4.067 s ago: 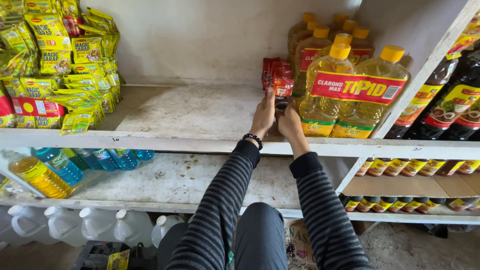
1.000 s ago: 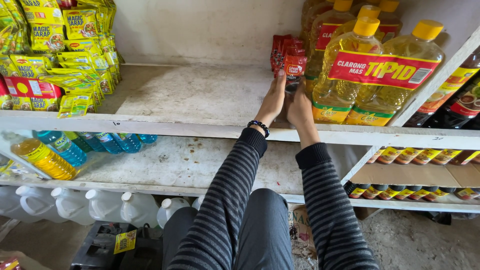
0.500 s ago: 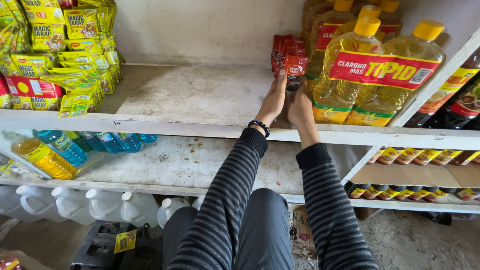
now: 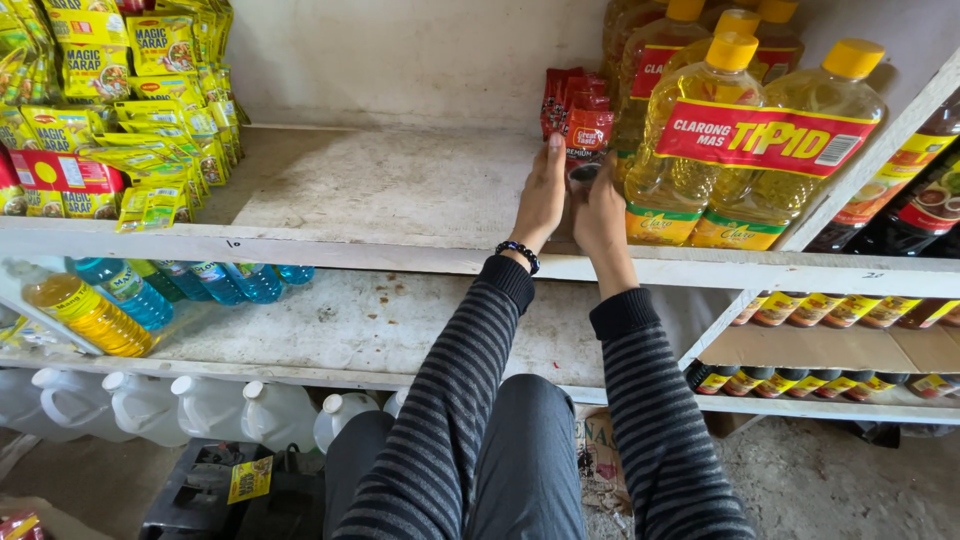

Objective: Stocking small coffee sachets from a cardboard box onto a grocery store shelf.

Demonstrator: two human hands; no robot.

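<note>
Cupping red sauce pouches (image 4: 588,128): left hand (image 4: 540,195), right hand (image 4: 601,212), near shelf (image 4: 300,245) front edge; bare space leftward.

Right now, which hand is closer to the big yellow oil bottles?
Right. The right hand sits just beside the oil bottles; the left hand is farther off, left of the red packets.

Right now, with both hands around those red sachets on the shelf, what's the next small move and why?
Probably nudge the front red sachet back until it stands flush with the row behind it. The left hand and right hand flank it near the shelf edge, beside the oil bottles, and it sits forward of the others.
</note>
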